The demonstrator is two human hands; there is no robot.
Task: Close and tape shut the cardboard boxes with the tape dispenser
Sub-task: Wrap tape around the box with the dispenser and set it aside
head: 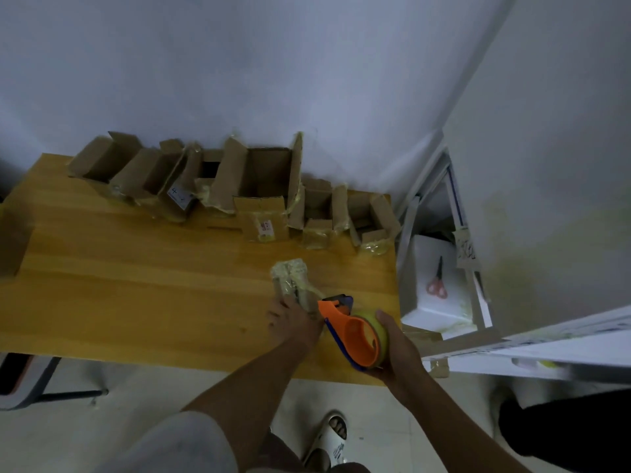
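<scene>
Tape dispenser (355,331) first, since it lies nearest: an orange and blue hand-held model with a yellowish roll, cupped from the outer side by the right hand (397,349), whose fingers wrap the roll and frame in a full, closed grasp near the front right edge of the wooden table (136,274). It looks like rigid, light plastic; holding it around the roll housing, as here, seems the sound place, keeping skin away from the cutter end, which points at the box. Just beside it, the left hand (293,319) presses flat on the near end of a small taped cardboard box (293,281), fingers spread on top rather than curled around it. That box is already heavily wrapped in glossy tape, so its surface is probably slick; it seems light and likely to skid, so downward pressure looks wiser than a side pinch. A strip of tape appears to run from box to dispenser, though blur makes that uncertain. Farther back, along the wall (307,80), a row of open cardboard boxes (232,186) stands with flaps up, thin and easily creased, best taken by their folded edges.
</scene>
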